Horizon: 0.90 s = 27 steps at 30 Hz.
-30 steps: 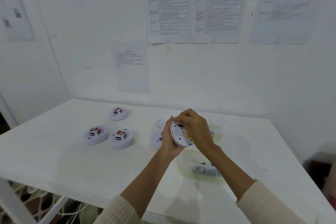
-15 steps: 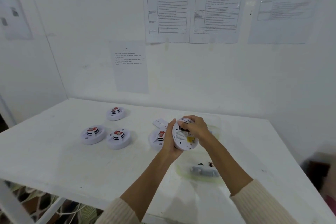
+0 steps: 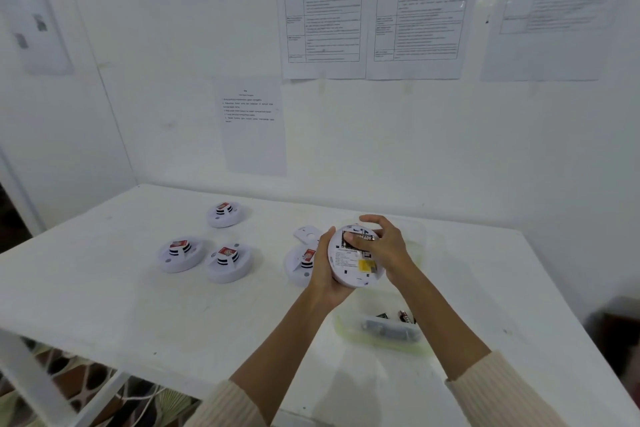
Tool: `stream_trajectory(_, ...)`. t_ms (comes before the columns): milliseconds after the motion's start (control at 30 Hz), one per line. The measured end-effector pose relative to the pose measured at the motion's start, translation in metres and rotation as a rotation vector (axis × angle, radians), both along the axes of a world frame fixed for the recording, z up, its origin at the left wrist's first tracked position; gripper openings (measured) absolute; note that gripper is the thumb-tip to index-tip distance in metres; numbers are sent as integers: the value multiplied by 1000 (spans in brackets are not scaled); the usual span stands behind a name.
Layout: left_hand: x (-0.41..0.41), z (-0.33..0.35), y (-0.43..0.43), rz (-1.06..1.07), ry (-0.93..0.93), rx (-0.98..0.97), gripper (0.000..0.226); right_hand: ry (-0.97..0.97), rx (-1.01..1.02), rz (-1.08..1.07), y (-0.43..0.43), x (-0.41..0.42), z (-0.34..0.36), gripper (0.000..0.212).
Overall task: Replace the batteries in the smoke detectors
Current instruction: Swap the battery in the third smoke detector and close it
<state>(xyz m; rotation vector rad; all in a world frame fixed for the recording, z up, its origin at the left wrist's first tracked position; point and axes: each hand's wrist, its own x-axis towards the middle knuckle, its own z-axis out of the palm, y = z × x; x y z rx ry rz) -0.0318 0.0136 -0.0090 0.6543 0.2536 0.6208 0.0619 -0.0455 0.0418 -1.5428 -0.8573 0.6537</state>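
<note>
Smoke detector [image 3: 350, 262], judged light and rigid, is gripped at its nine-o'clock rim by the left hand [image 3: 322, 272]; its twelve-o'clock battery [image 3: 366, 238] is pinched by the right hand [image 3: 389, 248].

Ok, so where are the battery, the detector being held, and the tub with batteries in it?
battery [image 3: 365, 238]: head view, on its black label.
detector [image 3: 349, 265]: head view, on its white back face.
tub [image 3: 343, 329]: head view, on its left wall.
</note>
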Motion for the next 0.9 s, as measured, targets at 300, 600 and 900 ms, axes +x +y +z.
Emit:
stream_trajectory(300,-4,-5,0,-29,-76,26,59,-655,89,-124,-8,-8,-7,16)
stream_trajectory(600,-10,3,1,-39,-83,83,62,-1035,115,-91,-16,-10,-15,34)
stream_trajectory(900,-19,14,1,-18,-37,40,41,-1081,289,-138,-15,-24,-3,13)
